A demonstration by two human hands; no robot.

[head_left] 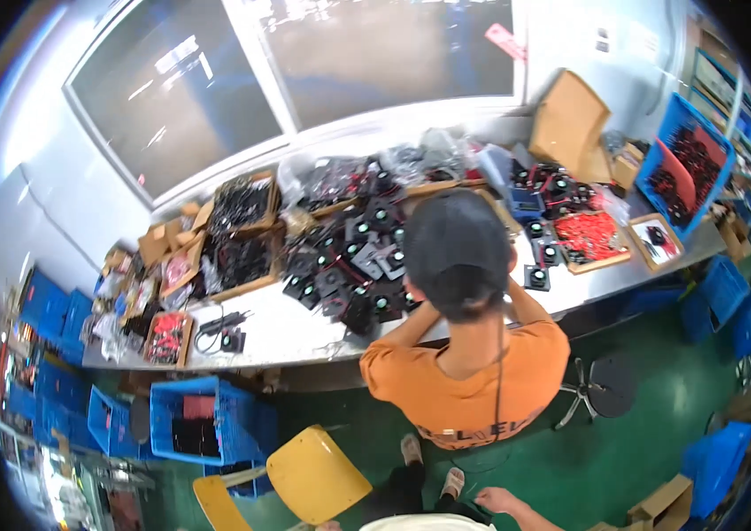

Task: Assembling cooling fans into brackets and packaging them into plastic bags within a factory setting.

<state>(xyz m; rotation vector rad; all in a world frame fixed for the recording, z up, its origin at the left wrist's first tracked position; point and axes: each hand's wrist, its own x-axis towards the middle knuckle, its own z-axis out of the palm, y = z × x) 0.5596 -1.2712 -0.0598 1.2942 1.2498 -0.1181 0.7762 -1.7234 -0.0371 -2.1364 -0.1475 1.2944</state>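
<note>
My right hand [496, 500] hangs over the green floor at the lower edge, behind the seated person. Its fingers are loosely bent and apart, and I see nothing in them. Only a sliver of my left hand [329, 527] shows at the lower edge, beside the yellow chair [318, 473]; its fingers are hidden. Ahead, a person in an orange shirt [473, 380] and dark cap sits at the workbench [282, 332]. That person's hands are hidden by the body. Small black fans [380, 217] with wires lie piled on the bench.
Blue crates [185, 420] stand at the left, with more on the right. A black stool [612, 387] is right of the person. The bench bears a tray of red parts [588, 237], a blue bin of wired parts [692, 164] and cardboard boxes [242, 252]. Open cartons [663, 504] lie lower right.
</note>
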